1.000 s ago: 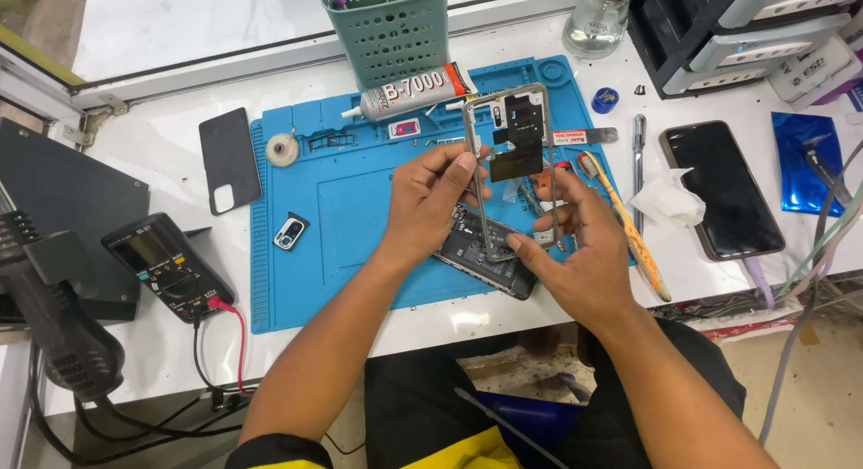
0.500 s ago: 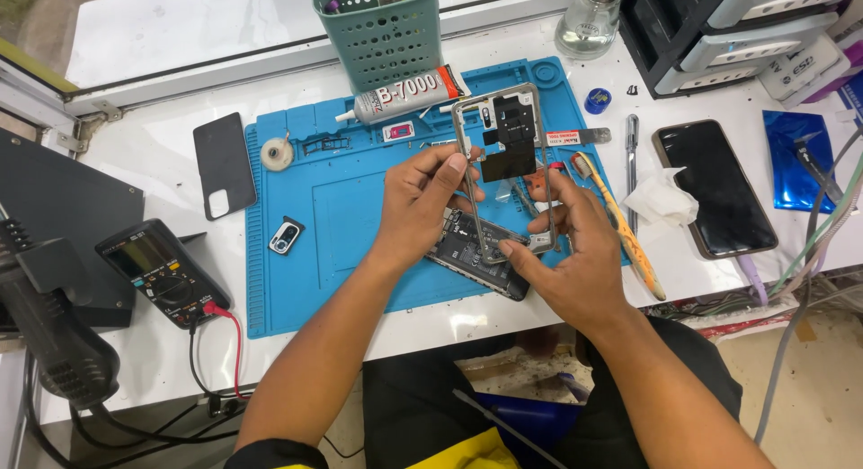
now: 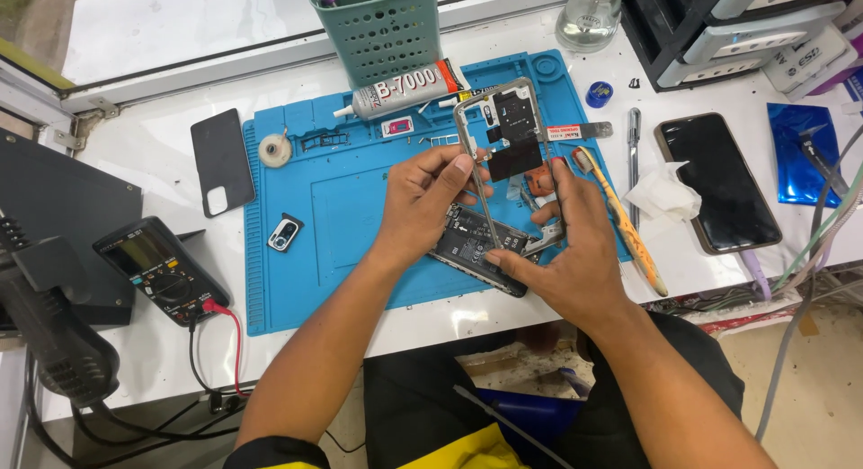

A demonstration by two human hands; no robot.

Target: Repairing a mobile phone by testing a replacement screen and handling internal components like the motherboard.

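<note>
My left hand (image 3: 422, 204) pinches the left rail of a silver phone mid-frame (image 3: 503, 118), which stands tilted up from the blue mat (image 3: 342, 244). The fingers of my right hand (image 3: 575, 249) grip the frame's lower right rail, and its thumb rests on the opened black phone body (image 3: 472, 242) lying beneath. Circuit boards show inside that body. The frame's lower end is hidden between my hands.
On the mat lie a glue tube (image 3: 404, 89), a tape roll (image 3: 274, 151), a small camera module (image 3: 285, 233) and a yellow brush (image 3: 625, 226). A black back cover (image 3: 222, 161) and a multimeter (image 3: 157, 271) sit left. A black phone (image 3: 717, 181), tissue (image 3: 665, 195) and tweezers (image 3: 634, 145) sit right; a green basket (image 3: 382, 28) stands behind.
Both hands keep their hold on the frame and phone body with only slight finger shifts. The view has drifted a little.
</note>
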